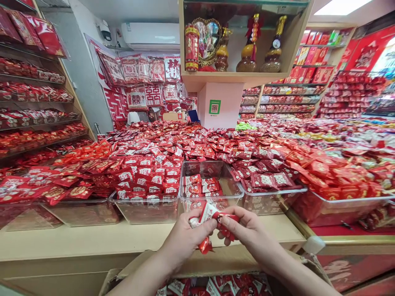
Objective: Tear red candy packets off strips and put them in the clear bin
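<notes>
Head view: both your hands are raised just in front of the tub (212, 167), on your side of it, and above the back edge of the carton (197, 263). Your left hand (188, 233) pinches the held packets (210, 211), red and white, between thumb and fingers. Your right hand (247, 228) pinches their red end, its thumb pressed on top and its fingers curled beneath. The hands nearly meet; you cannot tell how many packets they grip, since your fingers cover part of them. One red end hangs down below your left thumb.

The tub is clear and stands on the surface (83, 240). Inside it, loose packets (211, 185) lie low in two columns, and its back wall shows above them. Left of the tub, right beside it, is a bin (151, 211) heaped with red packets (145, 176) with white print. Right of the tub, the dark packets (267, 179) rise above their own container. Nearer to you than the tub, the carton opens below your forearms, with more red-and-white packets inside. Beyond the tub, a pillar (226, 98) carries a green sign (214, 107).
</notes>
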Tool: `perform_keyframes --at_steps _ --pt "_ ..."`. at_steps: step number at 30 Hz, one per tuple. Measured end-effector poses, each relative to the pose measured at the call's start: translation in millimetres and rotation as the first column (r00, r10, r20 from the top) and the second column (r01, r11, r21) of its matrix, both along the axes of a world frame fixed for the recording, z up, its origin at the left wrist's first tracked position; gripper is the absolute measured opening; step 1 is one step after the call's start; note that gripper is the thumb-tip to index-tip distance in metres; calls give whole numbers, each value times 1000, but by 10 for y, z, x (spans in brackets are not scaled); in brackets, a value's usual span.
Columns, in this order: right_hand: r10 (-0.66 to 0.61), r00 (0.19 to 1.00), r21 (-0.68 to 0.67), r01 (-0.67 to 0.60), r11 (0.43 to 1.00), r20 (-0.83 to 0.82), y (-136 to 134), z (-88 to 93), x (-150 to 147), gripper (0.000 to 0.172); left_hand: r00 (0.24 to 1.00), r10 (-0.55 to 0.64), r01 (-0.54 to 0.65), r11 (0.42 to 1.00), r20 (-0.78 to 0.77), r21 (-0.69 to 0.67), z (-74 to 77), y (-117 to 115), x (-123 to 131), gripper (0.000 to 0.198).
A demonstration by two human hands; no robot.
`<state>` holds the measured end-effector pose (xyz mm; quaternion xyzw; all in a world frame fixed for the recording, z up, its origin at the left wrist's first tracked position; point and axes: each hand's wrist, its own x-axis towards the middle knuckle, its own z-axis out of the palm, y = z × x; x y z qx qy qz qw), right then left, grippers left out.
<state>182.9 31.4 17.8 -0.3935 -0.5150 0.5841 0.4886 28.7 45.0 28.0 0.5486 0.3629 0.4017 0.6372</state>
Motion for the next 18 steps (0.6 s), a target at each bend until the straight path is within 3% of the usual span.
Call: perform_keyframes --at_steps 6,13,18 --pt "-33 986 -74 22 997 -164 -14 -39 -32 26 999 43 -45 994 -21 -98 -9 -5 -11 25" --pt "-73 988 -59 65 996 -138 20 -36 -22 27 999 27 -30 972 -18 -233 8 11 -8 28" --pt "-111 943 -157 64 986 -313 38 -46 -37 29 998 64 -55 966 27 -252 1 44 -23 25"
